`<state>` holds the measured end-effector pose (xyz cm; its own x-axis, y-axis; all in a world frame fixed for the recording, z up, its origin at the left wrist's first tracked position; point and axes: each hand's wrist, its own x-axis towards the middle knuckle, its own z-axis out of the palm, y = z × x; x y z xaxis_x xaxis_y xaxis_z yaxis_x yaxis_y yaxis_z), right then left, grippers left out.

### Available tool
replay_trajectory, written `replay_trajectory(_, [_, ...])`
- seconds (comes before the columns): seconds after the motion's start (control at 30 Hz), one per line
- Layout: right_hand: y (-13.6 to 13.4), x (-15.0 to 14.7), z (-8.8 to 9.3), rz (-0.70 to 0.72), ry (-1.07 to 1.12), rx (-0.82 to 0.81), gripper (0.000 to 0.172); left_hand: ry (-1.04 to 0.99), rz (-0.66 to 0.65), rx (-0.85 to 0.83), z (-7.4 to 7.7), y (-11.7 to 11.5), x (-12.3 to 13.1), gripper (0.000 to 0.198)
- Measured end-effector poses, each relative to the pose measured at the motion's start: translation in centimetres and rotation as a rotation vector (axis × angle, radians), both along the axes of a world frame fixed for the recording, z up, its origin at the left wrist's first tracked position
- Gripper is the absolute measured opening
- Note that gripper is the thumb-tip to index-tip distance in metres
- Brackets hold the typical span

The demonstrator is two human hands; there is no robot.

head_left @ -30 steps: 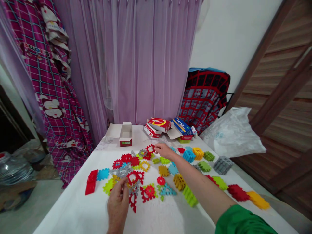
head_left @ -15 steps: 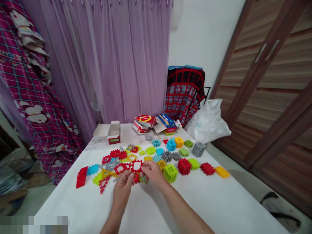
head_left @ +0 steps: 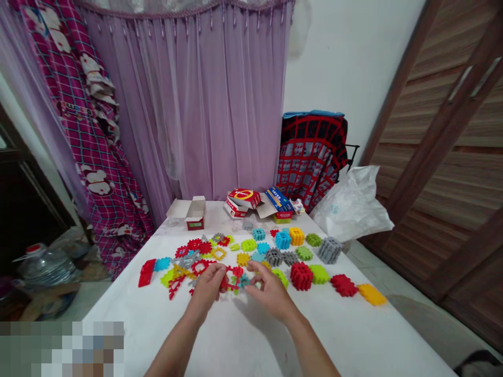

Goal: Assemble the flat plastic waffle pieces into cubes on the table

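Note:
My left hand (head_left: 209, 285) is closed, thumb and fingers pinching a red interlocking plastic block piece (head_left: 234, 286) with notched edges. A small teal piece (head_left: 243, 280) shows at the right end of the red one; whether they are joined I cannot tell. My right hand (head_left: 271, 293) is just right of them, its fingers curved and apart with nothing visible between them. Beyond the left hand lie red frame pieces (head_left: 200, 266) and a red triangular piece (head_left: 176, 287). A lime green block stack (head_left: 281, 276) is partly hidden behind the right hand.
The white table (head_left: 220, 340) holds several loose pieces and stacks, among them a red stack (head_left: 302, 276), a grey stack (head_left: 330, 250) and a yellow piece (head_left: 372, 294). Opened boxes (head_left: 195, 213) and a red carton (head_left: 244, 198) stand behind. A white bag (head_left: 353, 204) sits at the right edge.
My right hand has come off the red piece and moved right, its fingers spreading. My left hand keeps hold of the red piece, which has turned. The camera view has shifted.

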<state>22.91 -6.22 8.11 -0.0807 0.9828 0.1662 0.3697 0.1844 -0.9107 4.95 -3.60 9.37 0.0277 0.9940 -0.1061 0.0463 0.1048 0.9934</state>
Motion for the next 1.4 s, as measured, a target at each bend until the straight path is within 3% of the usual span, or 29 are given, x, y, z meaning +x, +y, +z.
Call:
replay_trajectory(0.13, [-0.8,2.0,2.1,0.194,-0.275,0.177,0.073,0.059,-0.144,0.005,0.7,-0.3,0.6,0.044])
replay_trajectory(0.27, [-1.2,2.8,2.5,0.291,-0.412,0.268,0.064,0.091,-0.261,-0.006,0.8,-0.5,1.7,0.048])
replay_trajectory(0.5, [-1.3,3.8,2.3,0.206,-0.413,0.286,0.042,0.126,-0.261,-0.063,1.1,-0.8,2.9,0.052])
replay_trajectory(0.67, [-1.0,5.1,2.3,0.086,-0.415,0.304,0.042,0.098,-0.244,-0.094,1.1,-1.3,3.2,0.045])
replay_trajectory(0.93, [-1.8,6.5,3.6,0.144,-0.501,0.282,0.072,0.163,-0.214,-0.072,1.4,-1.6,4.3,0.041])
replay_trajectory(1.1, [-2.2,6.7,4.4,0.209,-0.613,0.303,0.055,0.158,-0.249,-0.041,1.5,-2.0,5.4,0.037])
replay_trajectory(1.27, [-2.9,7.0,4.8,0.241,-0.715,0.299,0.048,0.134,-0.289,-0.081,0.5,-2.5,6.5,0.042])
replay_trajectory(1.4, [-2.1,9.9,5.3,0.239,-0.718,0.272,0.049,0.145,-0.310,-0.051,-0.4,-2.8,6.3,0.048])
